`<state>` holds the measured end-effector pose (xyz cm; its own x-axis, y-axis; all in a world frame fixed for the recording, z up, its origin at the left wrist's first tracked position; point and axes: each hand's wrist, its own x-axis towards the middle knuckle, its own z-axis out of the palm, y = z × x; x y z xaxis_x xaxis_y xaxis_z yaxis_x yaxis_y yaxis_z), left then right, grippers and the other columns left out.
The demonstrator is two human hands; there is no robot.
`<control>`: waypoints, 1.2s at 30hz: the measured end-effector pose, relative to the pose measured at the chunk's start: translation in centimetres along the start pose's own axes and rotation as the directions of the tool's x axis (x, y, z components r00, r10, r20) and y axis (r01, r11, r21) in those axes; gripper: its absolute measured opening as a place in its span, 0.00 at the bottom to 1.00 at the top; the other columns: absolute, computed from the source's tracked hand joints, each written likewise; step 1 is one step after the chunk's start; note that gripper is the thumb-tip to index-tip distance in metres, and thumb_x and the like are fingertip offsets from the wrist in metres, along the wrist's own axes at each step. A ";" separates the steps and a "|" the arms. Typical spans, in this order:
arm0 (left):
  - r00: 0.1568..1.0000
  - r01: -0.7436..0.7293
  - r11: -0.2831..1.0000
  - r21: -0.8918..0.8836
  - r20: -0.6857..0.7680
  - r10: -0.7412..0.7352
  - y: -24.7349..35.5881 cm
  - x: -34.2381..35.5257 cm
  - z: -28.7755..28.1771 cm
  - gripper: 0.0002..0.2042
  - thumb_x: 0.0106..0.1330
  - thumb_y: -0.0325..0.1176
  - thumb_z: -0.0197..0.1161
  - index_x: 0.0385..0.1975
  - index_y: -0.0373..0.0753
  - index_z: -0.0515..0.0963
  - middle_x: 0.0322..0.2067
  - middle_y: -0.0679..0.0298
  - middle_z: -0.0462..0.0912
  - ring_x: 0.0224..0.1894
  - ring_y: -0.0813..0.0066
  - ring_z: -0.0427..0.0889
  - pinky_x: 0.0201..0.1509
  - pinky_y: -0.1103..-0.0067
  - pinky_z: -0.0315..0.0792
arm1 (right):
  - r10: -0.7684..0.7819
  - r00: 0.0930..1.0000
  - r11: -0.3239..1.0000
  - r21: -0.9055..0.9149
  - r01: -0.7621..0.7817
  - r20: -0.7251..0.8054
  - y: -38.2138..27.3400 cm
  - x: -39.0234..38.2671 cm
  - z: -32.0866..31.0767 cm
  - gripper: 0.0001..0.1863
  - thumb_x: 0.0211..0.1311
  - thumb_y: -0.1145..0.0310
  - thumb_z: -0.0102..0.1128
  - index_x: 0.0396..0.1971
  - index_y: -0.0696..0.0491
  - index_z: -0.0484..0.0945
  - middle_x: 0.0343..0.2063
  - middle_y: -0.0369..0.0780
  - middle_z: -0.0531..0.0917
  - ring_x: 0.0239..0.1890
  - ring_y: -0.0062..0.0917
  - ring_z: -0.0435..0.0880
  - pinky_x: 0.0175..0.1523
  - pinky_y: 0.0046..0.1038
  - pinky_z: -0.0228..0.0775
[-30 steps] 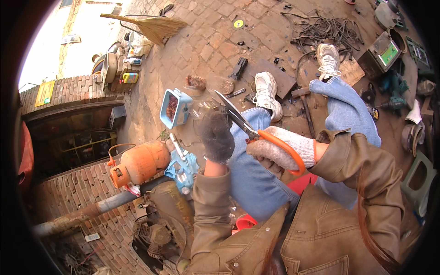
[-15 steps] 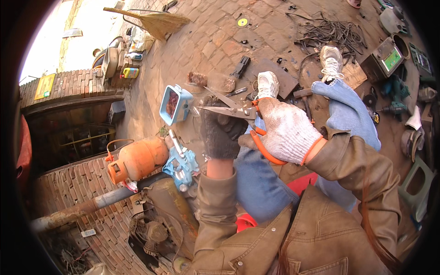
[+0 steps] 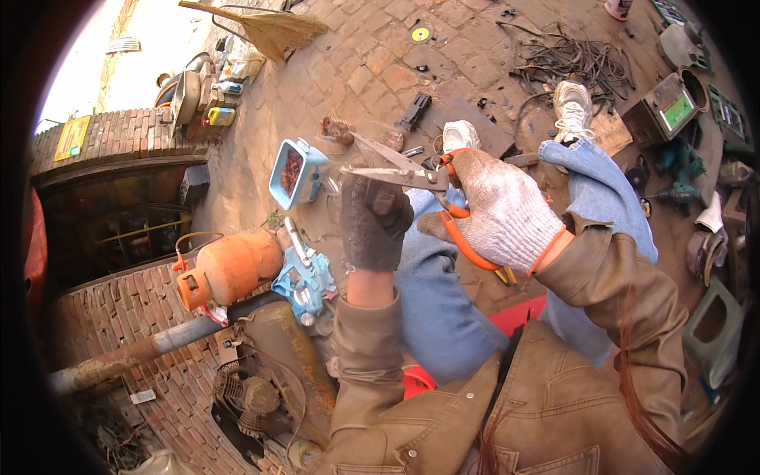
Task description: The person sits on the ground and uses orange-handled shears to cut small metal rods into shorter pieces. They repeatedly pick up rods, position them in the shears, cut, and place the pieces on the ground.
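Observation:
My right hand (image 3: 499, 206), in a white knit glove with orange trim, grips large orange-handled shears (image 3: 427, 179), their two metal blades spread apart and pointing left. Their lower blade lies across the top of my left hand (image 3: 372, 222), whose fingers are curled closed in a dark, dirty glove; what they hold, if anything, I cannot make out. Just left of that hand stands a light blue plastic container (image 3: 305, 190) with small dark reddish pieces inside. Beyond the blade tips lies a brownish cylindrical coil (image 3: 335, 131).
An orange gas cylinder (image 3: 237, 267) lies left, beside blue plastic (image 3: 303, 285) and a rusty pipe (image 3: 174, 339). A hammer (image 3: 518, 160), tangled cables (image 3: 562, 59), a drill (image 3: 677, 174) and a metal case (image 3: 657, 111) lie right. A straw broom (image 3: 269, 36) is at the back.
The shears have turned leftward and their blades have spread apart. My right hand has shifted up and rotated on the handles. My left hand stays beside the blades, fingers curled.

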<state>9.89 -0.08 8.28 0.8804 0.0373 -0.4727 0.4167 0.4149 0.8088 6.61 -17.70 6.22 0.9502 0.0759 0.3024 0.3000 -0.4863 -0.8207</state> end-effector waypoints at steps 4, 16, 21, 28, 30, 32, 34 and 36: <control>0.987 0.075 0.995 0.065 -0.144 -0.065 -0.7 -0.8 0.8 0.10 0.67 0.43 0.55 0.28 0.46 0.70 0.21 0.70 0.71 0.21 0.82 0.69 0.21 0.87 0.64 | 0.252 0.907 0.804 0.449 -0.391 0.337 0.2 1.1 -1.2 0.20 0.56 0.56 0.68 0.35 0.59 0.76 0.21 0.37 0.77 0.27 0.15 0.76 0.31 0.22 0.69; 0.778 0.437 0.899 0.019 0.493 -0.389 -0.9 -0.1 -0.7 0.12 0.69 0.43 0.52 0.32 0.41 0.74 0.22 0.66 0.74 0.21 0.78 0.72 0.23 0.84 0.67 | 0.263 0.845 0.394 0.748 -0.534 0.465 0.2 1.7 -1.4 0.15 0.57 0.61 0.64 0.27 0.60 0.79 0.17 0.37 0.79 0.20 0.19 0.79 0.26 0.23 0.70; 0.962 0.172 0.964 0.203 0.176 -0.209 -1.4 -0.5 0.5 0.16 0.73 0.46 0.47 0.26 0.43 0.70 0.15 0.71 0.66 0.14 0.83 0.61 0.17 0.86 0.54 | 0.305 0.801 0.421 0.682 -0.598 0.515 0.9 2.3 -2.0 0.12 0.61 0.62 0.63 0.33 0.57 0.77 0.24 0.36 0.79 0.23 0.17 0.77 0.30 0.21 0.72; 0.916 -0.313 0.948 0.060 0.282 0.285 -2.8 0.3 -1.2 0.16 0.72 0.46 0.52 0.31 0.40 0.71 0.24 0.68 0.71 0.25 0.81 0.69 0.24 0.84 0.62 | 0.183 0.916 0.910 0.291 -0.296 0.358 0.7 0.3 -1.6 0.22 0.59 0.54 0.65 0.38 0.59 0.72 0.25 0.43 0.76 0.28 0.32 0.77 0.37 0.31 0.69; 0.784 -0.619 0.631 0.468 0.327 0.527 -3.1 1.3 -2.2 0.13 0.74 0.44 0.50 0.33 0.40 0.71 0.27 0.69 0.73 0.28 0.81 0.73 0.29 0.86 0.69 | 0.141 0.878 0.944 0.206 -0.259 0.457 0.8 -0.1 -1.8 0.20 0.60 0.57 0.63 0.37 0.59 0.71 0.24 0.48 0.75 0.28 0.40 0.77 0.37 0.34 0.69; 0.706 -0.686 0.461 0.563 0.363 0.608 -3.3 2.0 -3.1 0.12 0.74 0.41 0.50 0.36 0.38 0.72 0.31 0.68 0.76 0.31 0.79 0.77 0.33 0.85 0.73 | 0.131 0.850 0.922 0.252 -0.294 0.511 1.0 -0.4 -1.8 0.18 0.61 0.58 0.61 0.35 0.59 0.71 0.23 0.49 0.75 0.28 0.42 0.77 0.37 0.35 0.69; 0.690 -0.693 0.425 0.583 0.365 0.626 -3.2 2.1 -3.6 0.11 0.74 0.38 0.49 0.38 0.36 0.73 0.32 0.68 0.78 0.33 0.77 0.79 0.34 0.85 0.74 | 0.077 0.830 0.948 0.217 -0.232 0.553 1.1 -0.6 -1.9 0.16 0.62 0.59 0.59 0.33 0.59 0.72 0.22 0.50 0.76 0.29 0.45 0.79 0.36 0.36 0.69; 0.726 -0.645 0.396 0.654 0.363 0.584 -2.9 1.8 -3.7 0.11 0.74 0.37 0.49 0.37 0.35 0.73 0.31 0.68 0.78 0.32 0.78 0.79 0.32 0.85 0.73 | 0.093 0.791 0.890 0.305 -0.338 0.604 1.3 -0.7 -2.0 0.19 0.60 0.59 0.61 0.37 0.61 0.72 0.23 0.48 0.74 0.28 0.34 0.74 0.36 0.34 0.68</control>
<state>9.40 2.20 3.83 0.9649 -0.0602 0.2557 -0.2546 -0.4540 0.8539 6.18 -20.11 5.95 0.8310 0.5408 -0.1301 -0.0279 -0.1931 -0.9808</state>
